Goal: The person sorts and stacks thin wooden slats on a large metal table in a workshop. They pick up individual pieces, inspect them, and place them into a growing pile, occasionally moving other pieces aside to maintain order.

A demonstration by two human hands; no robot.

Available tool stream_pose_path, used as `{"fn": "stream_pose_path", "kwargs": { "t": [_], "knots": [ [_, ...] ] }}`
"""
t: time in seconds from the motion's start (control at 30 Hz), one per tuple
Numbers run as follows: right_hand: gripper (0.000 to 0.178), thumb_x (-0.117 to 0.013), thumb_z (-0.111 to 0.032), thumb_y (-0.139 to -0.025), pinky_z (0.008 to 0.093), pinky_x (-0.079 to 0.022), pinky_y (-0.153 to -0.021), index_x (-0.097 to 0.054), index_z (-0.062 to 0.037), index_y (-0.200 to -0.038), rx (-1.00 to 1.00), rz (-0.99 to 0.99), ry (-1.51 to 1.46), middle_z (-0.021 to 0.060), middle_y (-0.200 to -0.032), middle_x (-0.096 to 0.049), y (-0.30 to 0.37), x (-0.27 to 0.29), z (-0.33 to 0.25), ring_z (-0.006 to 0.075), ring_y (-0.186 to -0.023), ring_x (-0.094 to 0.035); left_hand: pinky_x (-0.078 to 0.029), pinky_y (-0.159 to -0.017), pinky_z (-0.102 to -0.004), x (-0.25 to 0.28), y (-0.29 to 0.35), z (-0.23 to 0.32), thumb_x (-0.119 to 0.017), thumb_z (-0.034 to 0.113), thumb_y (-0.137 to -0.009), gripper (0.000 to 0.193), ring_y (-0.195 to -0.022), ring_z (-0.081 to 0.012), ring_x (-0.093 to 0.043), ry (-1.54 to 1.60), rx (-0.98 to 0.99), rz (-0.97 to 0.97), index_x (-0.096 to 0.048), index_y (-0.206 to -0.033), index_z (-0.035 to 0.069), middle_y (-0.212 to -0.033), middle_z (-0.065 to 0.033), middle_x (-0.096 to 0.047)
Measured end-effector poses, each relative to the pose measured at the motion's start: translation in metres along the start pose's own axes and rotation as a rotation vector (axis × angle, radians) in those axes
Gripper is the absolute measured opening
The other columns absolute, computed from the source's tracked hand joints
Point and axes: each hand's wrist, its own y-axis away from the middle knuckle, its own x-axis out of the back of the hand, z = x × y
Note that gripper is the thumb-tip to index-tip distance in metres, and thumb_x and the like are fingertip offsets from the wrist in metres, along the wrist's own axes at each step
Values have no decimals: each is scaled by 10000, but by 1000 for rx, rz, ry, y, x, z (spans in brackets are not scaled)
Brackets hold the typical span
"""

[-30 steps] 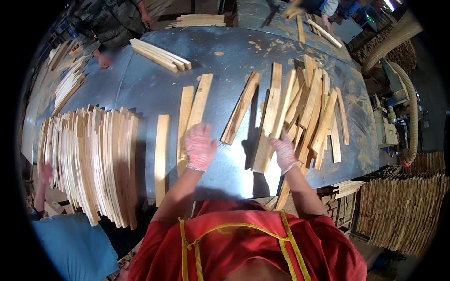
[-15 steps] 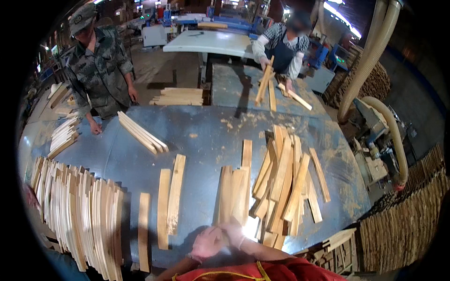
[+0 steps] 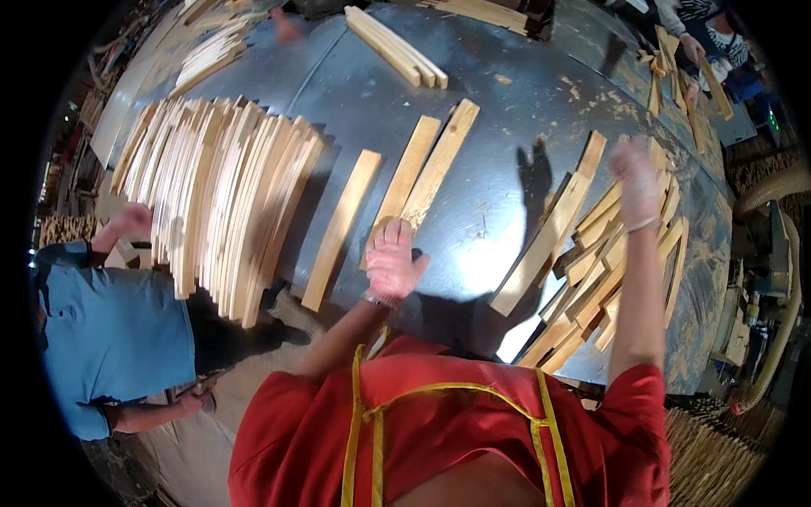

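Two long pale wooden strips [image 3: 443, 156] lie side by side on the dark metal table [image 3: 473, 203]. My left hand [image 3: 395, 262], gloved, rests on their near ends with fingers laid flat and thumb out to the side. To the left of them is a single wooden strip [image 3: 342, 228]. My right hand [image 3: 635, 182], also gloved, is over the far end of a loose pile of wooden strips [image 3: 604, 270]; motion blur smears its fingers, so its grip is unclear. Just left of that pile, a few overlapping strips [image 3: 545, 245] lie slanted.
A long row of stacked strips [image 3: 224, 194] fills the table's left side. Beside it stands a person in a blue shirt [image 3: 118, 329]. Farther off lie a small bundle [image 3: 397, 46] and another stack [image 3: 211, 55]. At far right, a co-worker's gloved hand [image 3: 693, 49] is among more strips.
The view has tilted down and turned. My hands, together at the middle strips before, have parted: the left onto the two strips at left, the right to the far end of the pile.
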Motion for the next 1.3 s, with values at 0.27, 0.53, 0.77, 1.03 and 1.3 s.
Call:
{"fn": "stream_pose_path", "kwargs": {
  "t": [0.27,0.53,0.77,1.03,1.3],
  "knots": [
    [752,-779,-222,-953,246,-506,-881,-449,48,-1572,-737,-126,-22,71,-1249,-690,188,-184,97,117,-1015,-620,-480,-987,-510,24,-21,-29,-873,497,-735,939,-1286,-350,-562,-119,64,-259,-463,-1488,113,-1440,-125,-522],
    [724,-699,-357,-952,424,-471,-1115,-486,27,-1528,-488,-289,681,257,-1419,-647,160,-270,110,397,-1355,-592,-504,-1045,-506,48,19,-116,-795,248,-792,765,-1229,-426,-596,259,112,-120,-527,-1496,117,-1340,-201,-602],
    [885,-806,-452,-819,479,-426,-1169,-455,-78,-1541,-448,-165,1092,222,-1553,-489,140,-373,75,439,-1401,-498,-530,-963,-502,50,71,-175,-796,285,-781,830,-1141,-399,-603,-18,201,-115,-486,-1538,145,-1282,-181,-618],
    [750,-687,11,-801,375,-560,-899,-448,-4,-1511,-577,-58,122,170,-1189,-660,222,-392,61,260,-1004,-655,-553,-931,-383,42,85,-193,-760,243,-914,744,-1063,-312,-679,1272,260,-424,-460,-1570,60,-1251,-208,-672],
    [675,-726,-356,-924,407,-489,-1069,-533,-43,-1490,-625,-731,285,262,-1369,-656,269,-418,19,363,-1263,-633,-541,-998,-487,51,56,-147,-712,576,-864,790,-1194,-426,-656,333,258,-396,-513,-1395,26,-1259,-272,-658]
  ]
}}
